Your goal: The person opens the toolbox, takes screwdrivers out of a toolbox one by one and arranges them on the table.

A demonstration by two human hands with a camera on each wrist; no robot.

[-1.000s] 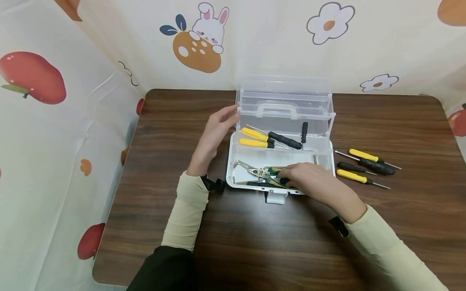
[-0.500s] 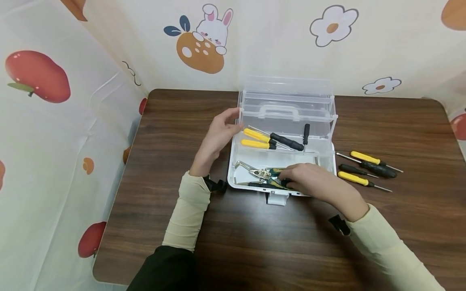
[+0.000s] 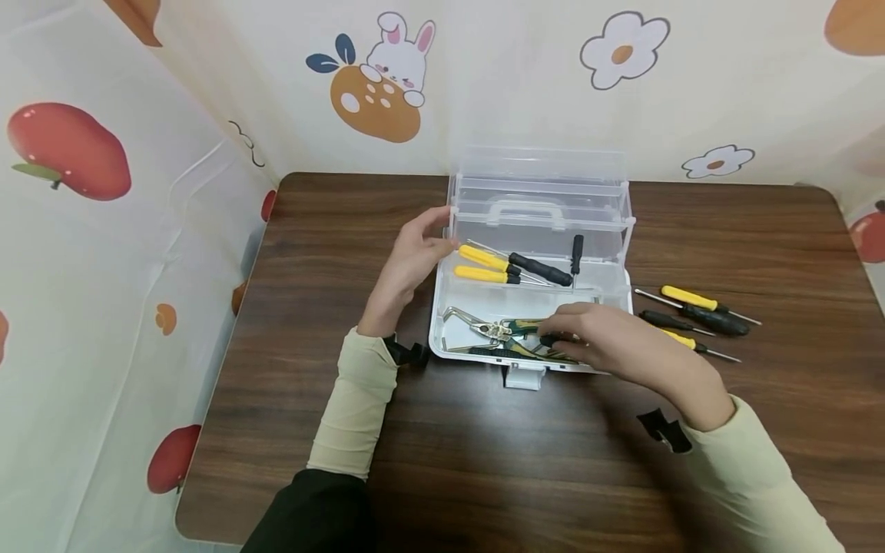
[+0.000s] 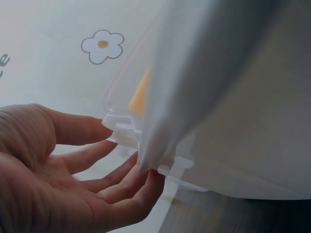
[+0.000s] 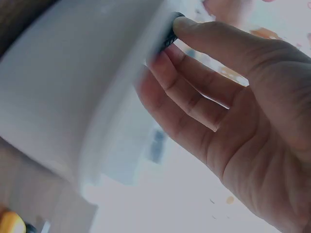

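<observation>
Right hand [image 3: 611,342] pinches, at the toolbox's [image 3: 498,299] six o'clock, a ridged black handle [image 5: 171,35], probably light, stiff, best held mid-length; left hand [image 3: 408,265] holds the toolbox at ten.

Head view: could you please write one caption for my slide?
Left hand touching an open toolbox, right hand pinching a black handle near pliers, four screwdrivers lying outside.
</observation>
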